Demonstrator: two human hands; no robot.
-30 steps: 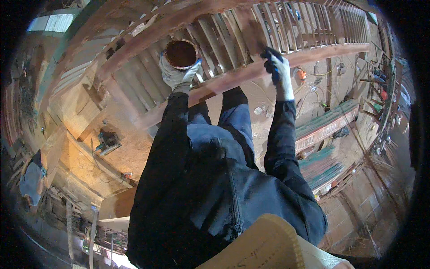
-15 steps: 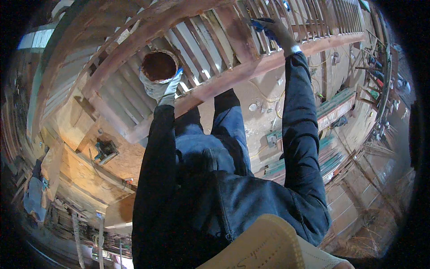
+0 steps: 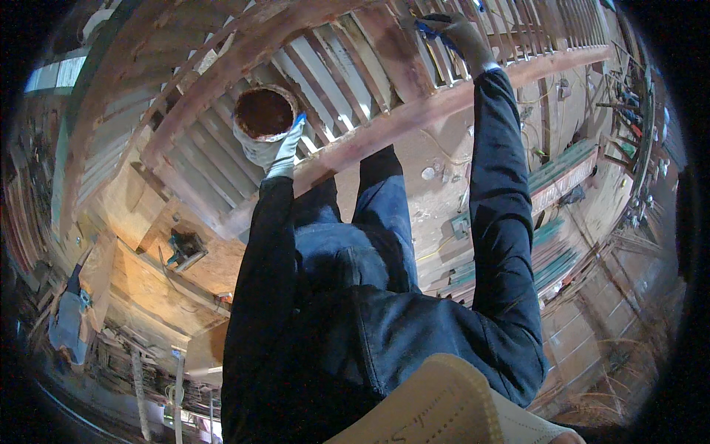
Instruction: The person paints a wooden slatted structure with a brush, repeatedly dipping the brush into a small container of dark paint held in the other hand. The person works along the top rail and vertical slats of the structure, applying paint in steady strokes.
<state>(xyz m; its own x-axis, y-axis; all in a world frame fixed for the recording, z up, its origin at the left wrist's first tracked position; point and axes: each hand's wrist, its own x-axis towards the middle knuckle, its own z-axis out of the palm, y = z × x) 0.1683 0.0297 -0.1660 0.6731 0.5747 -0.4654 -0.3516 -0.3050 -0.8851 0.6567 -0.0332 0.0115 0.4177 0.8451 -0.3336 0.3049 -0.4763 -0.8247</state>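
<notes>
Gripping a paint-filled can (image 3: 262, 118) by its rim, the left hand (image 3: 285, 148) is held beside the slatted frame (image 3: 355, 70); a blue-handled brush (image 3: 429, 29) is clasped by the right hand (image 3: 462, 33) at the frame's far edge.

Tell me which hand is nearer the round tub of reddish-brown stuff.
Left. The left hand holds the round tub by its side wall, in a closed grip. The right hand is far off to the tub's right, up against the wooden slats.
</notes>
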